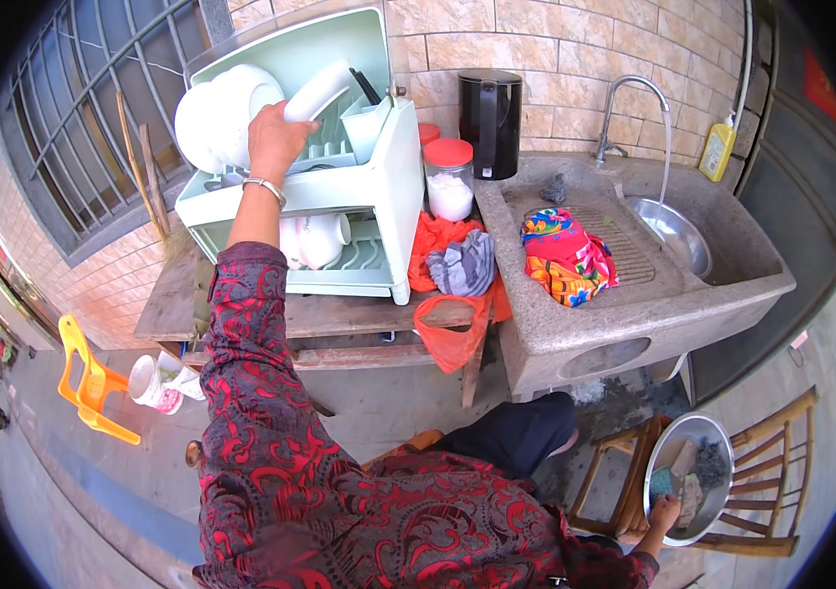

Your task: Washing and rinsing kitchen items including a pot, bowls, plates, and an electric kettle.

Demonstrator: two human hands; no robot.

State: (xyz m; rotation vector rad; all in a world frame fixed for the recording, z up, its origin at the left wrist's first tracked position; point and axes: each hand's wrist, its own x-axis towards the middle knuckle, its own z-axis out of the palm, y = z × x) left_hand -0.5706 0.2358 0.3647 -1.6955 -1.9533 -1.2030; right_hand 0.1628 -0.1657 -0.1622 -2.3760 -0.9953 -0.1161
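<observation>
My left hand (278, 140) reaches into the upper tier of a pale green plastic dish rack (300, 199). Its fingers touch the lower end of a tilted white dish (318, 90); whether they grip it I cannot tell. Several white plates (222, 118) stand just left of the hand. At the lower right, my right hand (664, 513) is at the near rim of a metal basin (727, 456), its fingers against a green scouring pad (661, 482). A dark scrubber (708, 464) and greyish blocks lie in the basin, which rests on a wooden chair (771, 478).
Water runs from a curved tap (639, 79) into a metal bowl (672, 228) in the stone sink (535, 331). Colourful cloth (569, 258) lies on its ribbed board. A black kettle (490, 125) and red-lidded jar (450, 180) stand beside the rack. An orange plastic chair (94, 383) stands left.
</observation>
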